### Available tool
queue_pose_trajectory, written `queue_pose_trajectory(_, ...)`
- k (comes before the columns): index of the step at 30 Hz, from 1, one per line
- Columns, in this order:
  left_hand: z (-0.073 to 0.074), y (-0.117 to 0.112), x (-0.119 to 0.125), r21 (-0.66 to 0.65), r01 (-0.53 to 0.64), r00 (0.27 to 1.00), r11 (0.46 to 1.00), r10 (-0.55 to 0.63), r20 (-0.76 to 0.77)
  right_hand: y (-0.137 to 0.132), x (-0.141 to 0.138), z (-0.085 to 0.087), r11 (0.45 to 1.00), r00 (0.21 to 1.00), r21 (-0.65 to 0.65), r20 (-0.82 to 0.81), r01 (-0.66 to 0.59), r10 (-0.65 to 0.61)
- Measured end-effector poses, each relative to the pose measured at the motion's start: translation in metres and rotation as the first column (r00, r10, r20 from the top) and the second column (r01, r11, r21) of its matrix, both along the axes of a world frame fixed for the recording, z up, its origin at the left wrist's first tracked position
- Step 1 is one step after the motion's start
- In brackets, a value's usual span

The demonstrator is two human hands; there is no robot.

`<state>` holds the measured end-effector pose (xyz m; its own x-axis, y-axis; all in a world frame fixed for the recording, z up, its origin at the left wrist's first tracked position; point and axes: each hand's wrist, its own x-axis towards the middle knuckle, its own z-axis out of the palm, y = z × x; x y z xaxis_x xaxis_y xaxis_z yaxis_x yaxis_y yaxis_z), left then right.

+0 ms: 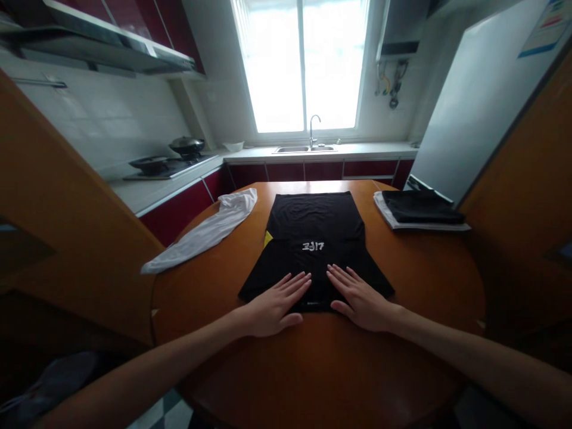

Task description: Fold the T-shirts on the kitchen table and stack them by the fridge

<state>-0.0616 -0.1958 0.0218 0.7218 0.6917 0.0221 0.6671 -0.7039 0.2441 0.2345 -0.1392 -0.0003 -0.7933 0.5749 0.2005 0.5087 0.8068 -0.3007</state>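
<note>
A black T-shirt lies spread flat on the wooden table, its neck edge toward me and its hem toward the window. White lettering on it appears upside down from here, and a small yellow patch shows at its left side. My left hand rests flat on the shirt's near left part, fingers stretched out. On the near right part lies my right hand, also flat with its fingers extended. Both palms face down, and neither hand grips the cloth.
A crumpled white garment lies along the table's left edge. Folded black clothing sits on folded white cloth at the right. Beyond are a sink, a stove with pans and a fridge.
</note>
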Motion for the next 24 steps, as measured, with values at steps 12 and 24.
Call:
queue_pose_trajectory(12, 0.023, -0.017, -0.036, 0.273, 0.166, 0.985, 0.947, -0.146, -0.094, -0.011, 0.023, 0.002, 0.936, 0.978, 0.285, 0.040, -0.207, 0.204)
queue_pose_trajectory(24, 0.012, -0.019, -0.097, 0.277, -0.102, 0.995, 0.956, 0.091, 0.051, 0.007, 0.070, 0.005, 0.920, 0.998, 0.389, 0.019, -0.057, 0.054)
